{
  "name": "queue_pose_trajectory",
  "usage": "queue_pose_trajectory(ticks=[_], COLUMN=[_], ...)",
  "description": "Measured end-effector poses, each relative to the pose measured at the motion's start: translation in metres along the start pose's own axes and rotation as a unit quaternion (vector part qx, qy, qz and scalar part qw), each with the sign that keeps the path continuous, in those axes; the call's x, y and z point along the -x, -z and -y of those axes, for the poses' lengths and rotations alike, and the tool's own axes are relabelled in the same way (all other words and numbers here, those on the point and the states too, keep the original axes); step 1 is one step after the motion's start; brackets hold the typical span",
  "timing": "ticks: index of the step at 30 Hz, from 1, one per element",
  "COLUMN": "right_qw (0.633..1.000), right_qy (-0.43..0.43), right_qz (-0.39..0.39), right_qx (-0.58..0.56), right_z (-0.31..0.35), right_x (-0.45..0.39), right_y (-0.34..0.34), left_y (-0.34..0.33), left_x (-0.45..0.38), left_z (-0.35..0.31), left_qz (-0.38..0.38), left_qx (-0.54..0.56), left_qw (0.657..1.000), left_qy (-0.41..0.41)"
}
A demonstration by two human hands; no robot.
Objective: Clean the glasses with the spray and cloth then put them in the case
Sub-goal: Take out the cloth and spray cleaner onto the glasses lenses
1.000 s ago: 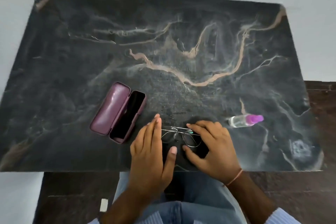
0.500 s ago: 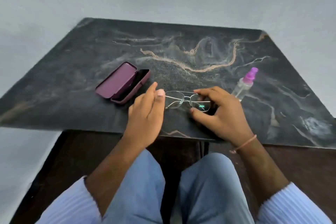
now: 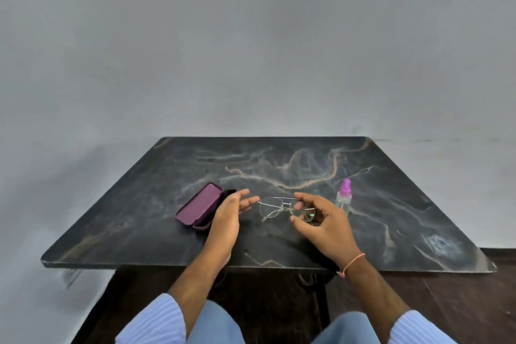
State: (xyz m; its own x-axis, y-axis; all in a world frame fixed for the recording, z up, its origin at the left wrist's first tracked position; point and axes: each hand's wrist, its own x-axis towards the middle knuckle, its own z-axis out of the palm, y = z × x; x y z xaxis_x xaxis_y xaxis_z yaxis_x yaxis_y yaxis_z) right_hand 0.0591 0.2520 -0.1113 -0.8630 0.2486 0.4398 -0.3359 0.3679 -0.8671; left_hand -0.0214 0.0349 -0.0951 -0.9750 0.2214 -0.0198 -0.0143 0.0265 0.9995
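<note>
right hand (image 3: 325, 225): my fingers pinch the glasses (image 3: 284, 208) at their right lens rim, lifted just above the table (image 3: 125, 218).
left hand (image 3: 227, 211): fingers straight, apart, just beside the left lens, holding nothing.
handling: thin wire frame, light, bends easily; I judge the bridge or rims the safest hold, off the lenses.
case (image 3: 199, 208): open, behind my left hand.
spray (image 3: 344, 197): upright, far right.
cloth: not seen.

Striped pale-blue sleeves (image 3: 156, 321), perhaps-thread pink wristband (image 3: 352, 263)
</note>
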Motion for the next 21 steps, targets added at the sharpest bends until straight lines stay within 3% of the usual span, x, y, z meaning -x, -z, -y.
queue_pose_trajectory(ticks=[4, 9, 13, 21], right_qw=[0.996, 0.987, 0.986, 0.984], right_qy=[-0.024, -0.041, -0.041, -0.062], right_qz=[-0.034, -0.059, -0.044, -0.009], right_qx=[-0.082, -0.143, -0.157, -0.167], right_z=[-0.002, 0.002, 0.005, 0.005], right_x=[-0.009, -0.02, -0.027, -0.036], right_y=[-0.004, -0.011, -0.016, -0.021], left_y=[-0.006, -0.015, -0.015, -0.012], left_x=[-0.011, -0.03, -0.032, -0.033], left_z=[-0.007, -0.005, -0.005, 0.002], left_qz=[-0.015, 0.011, 0.042, 0.006], left_qx=[0.042, 0.012, 0.021, 0.058], left_qw=[0.999, 0.999, 0.995, 0.99], left_qy=[-0.014, -0.043, -0.082, -0.129])
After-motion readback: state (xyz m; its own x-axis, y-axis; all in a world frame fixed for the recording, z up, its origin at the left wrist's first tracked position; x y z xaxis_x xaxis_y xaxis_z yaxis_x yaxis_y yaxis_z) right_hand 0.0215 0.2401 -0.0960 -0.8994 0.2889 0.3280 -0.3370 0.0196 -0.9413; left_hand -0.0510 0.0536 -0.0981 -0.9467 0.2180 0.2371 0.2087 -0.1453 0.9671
